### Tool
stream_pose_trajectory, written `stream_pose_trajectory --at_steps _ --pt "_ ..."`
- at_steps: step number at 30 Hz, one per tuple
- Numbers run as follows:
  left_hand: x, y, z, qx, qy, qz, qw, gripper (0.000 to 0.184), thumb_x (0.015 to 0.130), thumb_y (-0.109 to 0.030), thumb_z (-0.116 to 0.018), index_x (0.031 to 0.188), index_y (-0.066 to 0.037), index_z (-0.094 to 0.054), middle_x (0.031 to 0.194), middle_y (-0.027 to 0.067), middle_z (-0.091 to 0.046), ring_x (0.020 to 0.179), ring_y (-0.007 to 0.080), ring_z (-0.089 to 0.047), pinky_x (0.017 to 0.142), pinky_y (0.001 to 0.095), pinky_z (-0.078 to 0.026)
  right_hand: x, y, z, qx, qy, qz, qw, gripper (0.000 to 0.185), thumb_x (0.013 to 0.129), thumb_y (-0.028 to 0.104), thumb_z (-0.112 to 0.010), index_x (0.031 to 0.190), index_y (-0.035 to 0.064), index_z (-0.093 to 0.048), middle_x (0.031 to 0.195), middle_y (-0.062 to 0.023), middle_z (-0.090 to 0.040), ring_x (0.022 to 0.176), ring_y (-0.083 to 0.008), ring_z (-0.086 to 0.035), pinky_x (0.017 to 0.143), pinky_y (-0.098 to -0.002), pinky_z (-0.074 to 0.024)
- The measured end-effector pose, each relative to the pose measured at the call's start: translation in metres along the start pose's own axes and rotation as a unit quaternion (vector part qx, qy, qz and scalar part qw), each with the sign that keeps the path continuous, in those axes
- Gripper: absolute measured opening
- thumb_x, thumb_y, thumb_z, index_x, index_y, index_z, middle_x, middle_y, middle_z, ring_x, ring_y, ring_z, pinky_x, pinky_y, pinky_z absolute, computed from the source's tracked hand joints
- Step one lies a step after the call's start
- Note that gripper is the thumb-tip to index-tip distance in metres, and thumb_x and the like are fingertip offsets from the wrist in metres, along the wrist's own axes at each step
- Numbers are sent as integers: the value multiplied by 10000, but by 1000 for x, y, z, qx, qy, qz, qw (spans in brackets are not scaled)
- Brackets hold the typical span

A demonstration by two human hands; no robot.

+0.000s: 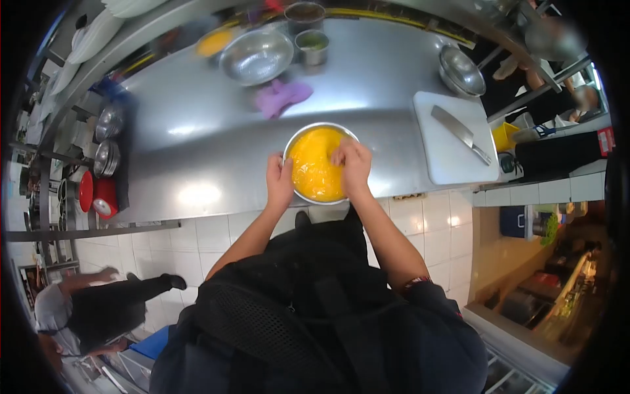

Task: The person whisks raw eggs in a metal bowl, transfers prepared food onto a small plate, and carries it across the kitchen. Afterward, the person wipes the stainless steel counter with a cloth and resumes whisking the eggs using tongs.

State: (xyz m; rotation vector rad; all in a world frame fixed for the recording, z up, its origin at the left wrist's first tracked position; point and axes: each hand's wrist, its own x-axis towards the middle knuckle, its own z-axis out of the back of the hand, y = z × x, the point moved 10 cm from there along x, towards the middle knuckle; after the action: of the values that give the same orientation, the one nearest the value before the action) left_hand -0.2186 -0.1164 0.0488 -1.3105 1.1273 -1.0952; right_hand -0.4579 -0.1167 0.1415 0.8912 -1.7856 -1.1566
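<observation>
A round metal bowl (289,152) holds beaten egg, or a similar glossy yellow liquid (316,167), at the front edge of the steel counter. My left hand (280,180) grips the bowl's left rim, thumb on the near side. Over the right side of the bowl is my right hand (354,164), its fingers bent together close to the yellow surface. Whatever those fingers pinch, if anything, is too small or hidden to make out. Beyond the bowl lies a crumpled purple cloth (282,97), apart from both hands.
A white cutting board (446,154) with a large knife (456,128) lies to the right. Stacked metal bowls (461,69) stand behind it. At the back are a wide bowl (256,58) and a pot with green contents (312,47). Another person (108,302) stands behind, lower left.
</observation>
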Motion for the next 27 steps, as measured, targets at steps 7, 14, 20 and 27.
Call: stream_pose_trajectory --at_steps 7,14,20,27 --pt "-5 -4 3 64 9 -31 997 121 989 -116 -540 945 -10 -501 1079 96 -566 868 110 -474 796 271 -429 -15 1 -20 -16 31 -56 998 320 945 107 -494 630 51 -477 552 -62 -485 519 -162 -485 549 -300 -402" --pt "1 1 3 33 -7 -64 997 130 985 -112 -545 919 -19 -483 1067 87 -570 848 116 -476 775 274 -431 -17 -7 -20 -14 -5 -58 998 338 942 121 -474 613 67 -420 536 -75 -432 526 -181 -448 557 -316 -390" --pt "-4 -7 2 48 9 18 999 125 964 -84 -545 902 -19 -459 1068 118 -539 867 176 -485 800 297 -429 -18 24 -14 164 -34 -52 984 344 941 123 -506 618 64 -404 545 -76 -447 516 -185 -441 577 -313 -380" --pt "-8 -10 4 106 19 -57 993 97 961 -89 -548 962 -4 -502 1021 106 -522 853 171 -477 790 299 -429 -18 15 -15 227 29 -105 968 389 975 135 -505 598 61 -444 528 -71 -457 510 -175 -484 542 -306 -399"
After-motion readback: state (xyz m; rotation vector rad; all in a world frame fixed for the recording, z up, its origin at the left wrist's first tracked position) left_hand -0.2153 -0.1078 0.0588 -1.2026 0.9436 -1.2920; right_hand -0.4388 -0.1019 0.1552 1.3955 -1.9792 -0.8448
